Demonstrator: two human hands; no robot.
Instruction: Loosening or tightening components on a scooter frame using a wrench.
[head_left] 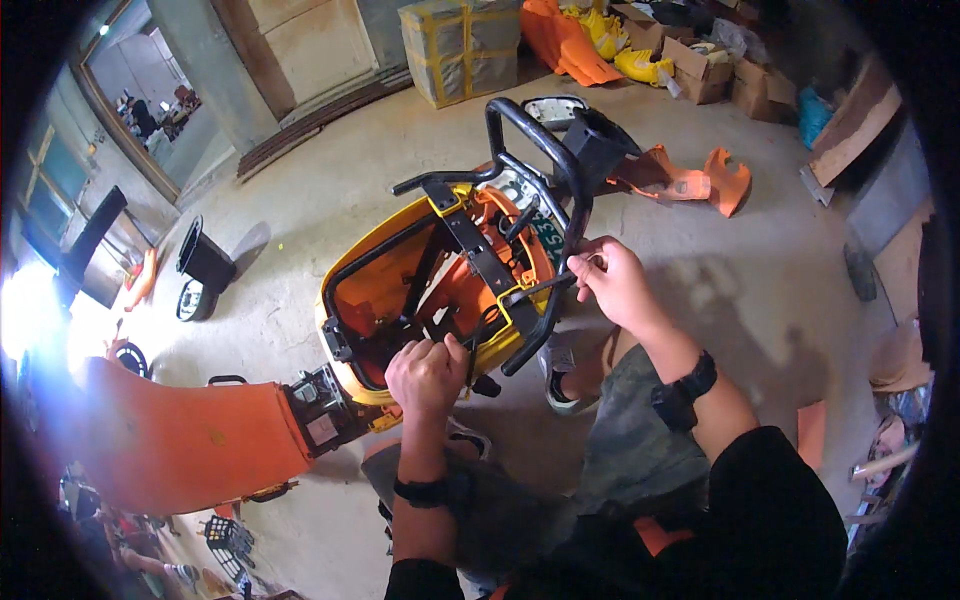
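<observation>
Before me stands the rear body of an orange-and-yellow scooter, its yellow body shell (352,262) open at the top around an orange inside. My left hand (428,376) is closed in a fist at the near rim of the opening. A dark strand rises beside its thumb, but what the fingers hold is hidden. My right hand (612,284) pinches the end of a thin black strip (540,290), close beside the black tubular rear rack (578,185). That strip runs left over the shell's edge, below the black crossbar (478,252).
The hinged-out orange panel (215,440) extends left from the body. A black bin-like part (204,258) lies on the floor at left. Beyond the rack are orange plastic pieces (690,182). A taped carton (462,55) and open boxes (697,70) stand along the back.
</observation>
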